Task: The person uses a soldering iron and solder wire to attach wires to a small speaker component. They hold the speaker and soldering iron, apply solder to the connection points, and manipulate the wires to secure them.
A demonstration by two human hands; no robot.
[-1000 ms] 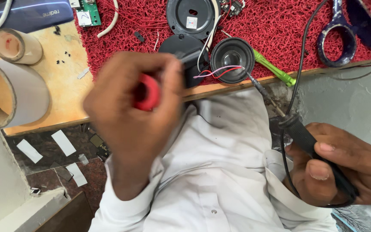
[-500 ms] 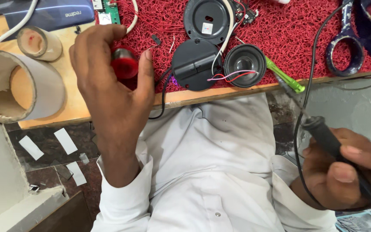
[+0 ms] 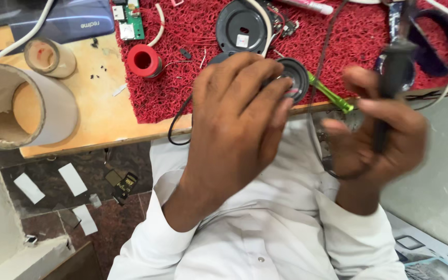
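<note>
My left hand [image 3: 234, 119] lies over the black speaker housing at the table's front edge, its fingers curled down on it and touching the round black speaker [image 3: 301, 78]. Most of the housing is hidden under the hand. My right hand [image 3: 374, 137] is blurred and grips the black handle of a soldering iron [image 3: 395, 67], held upright just right of the speaker, its cord [image 3: 320, 62] running up across the mat. A red wire spool [image 3: 143, 60] stands alone on the red mat [image 3: 193, 88], left of my left hand.
A green screwdriver [image 3: 333, 96] lies beside the speaker. A round black cover [image 3: 242, 26], a green circuit board [image 3: 128, 21] and blue-handled scissors [image 3: 436, 49] sit further back. A big cardboard tube [image 3: 53, 103] and a small tape roll [image 3: 47, 57] stand on the wooden board at left.
My left hand set the red spool on the mat, let it go and moved right onto the speaker housing. My right hand lifted the soldering iron up towards the table.
</note>
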